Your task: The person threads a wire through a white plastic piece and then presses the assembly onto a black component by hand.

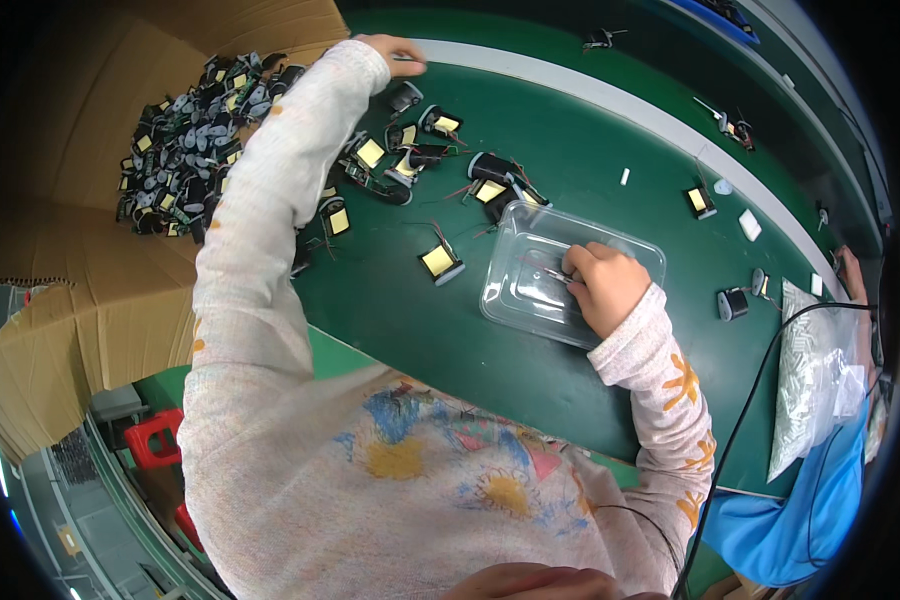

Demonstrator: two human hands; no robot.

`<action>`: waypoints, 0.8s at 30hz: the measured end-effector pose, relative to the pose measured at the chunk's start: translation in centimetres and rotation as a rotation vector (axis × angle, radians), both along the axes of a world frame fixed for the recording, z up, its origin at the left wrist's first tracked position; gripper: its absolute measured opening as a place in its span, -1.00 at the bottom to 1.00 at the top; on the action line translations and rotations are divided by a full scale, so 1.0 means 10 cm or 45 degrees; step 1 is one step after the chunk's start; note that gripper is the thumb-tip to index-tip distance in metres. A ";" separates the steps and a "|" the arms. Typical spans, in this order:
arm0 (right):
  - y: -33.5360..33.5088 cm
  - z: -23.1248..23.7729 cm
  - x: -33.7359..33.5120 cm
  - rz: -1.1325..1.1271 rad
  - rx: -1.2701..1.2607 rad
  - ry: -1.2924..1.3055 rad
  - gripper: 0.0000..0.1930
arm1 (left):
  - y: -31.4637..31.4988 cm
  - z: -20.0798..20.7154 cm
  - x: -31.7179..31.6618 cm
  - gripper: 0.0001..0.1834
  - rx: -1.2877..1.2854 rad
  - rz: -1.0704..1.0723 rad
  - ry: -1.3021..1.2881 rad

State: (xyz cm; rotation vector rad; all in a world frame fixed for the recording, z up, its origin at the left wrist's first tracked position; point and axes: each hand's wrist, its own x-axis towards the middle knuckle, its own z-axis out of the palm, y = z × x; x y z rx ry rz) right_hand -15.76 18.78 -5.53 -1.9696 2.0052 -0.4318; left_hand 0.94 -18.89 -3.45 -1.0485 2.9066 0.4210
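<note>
My left hand point(395, 54) is stretched out to the far edge of the green table, fingers closed; a sliver of something dark shows at them, too small to name. My right hand point(608, 284) is over a clear plastic box point(500, 290), its fingers pinched on a small silvery piece with thin wires point(556, 274). Nothing else shows plainly in the box. Left of and behind it lie several small black-and-grey devices with yellow pads and thin wires, one device point(440, 262) close to the box, another device point(405, 98) just below my left hand.
A big cardboard box point(80, 160) at the left holds a heap of similar devices point(195, 140). At the right are a bag of small white pieces point(805, 380), a black cable point(735, 430), blue cloth point(780, 510) and another person's hand point(852, 275). Red stools point(153, 438) stand lower left.
</note>
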 end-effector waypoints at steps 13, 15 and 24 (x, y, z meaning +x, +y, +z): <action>-0.01 -0.07 0.05 0.108 -0.165 0.140 -0.85 | 0.44 0.00 -0.08 -0.60 -0.297 0.104 -0.354; -0.03 -0.06 0.02 0.148 -0.244 0.195 -0.85 | 0.45 0.07 -0.05 -0.60 -0.278 0.093 -0.120; 0.21 0.68 -0.27 -0.232 -0.389 -0.968 -0.90 | 1.74 0.60 -0.31 -0.58 1.048 -0.501 1.279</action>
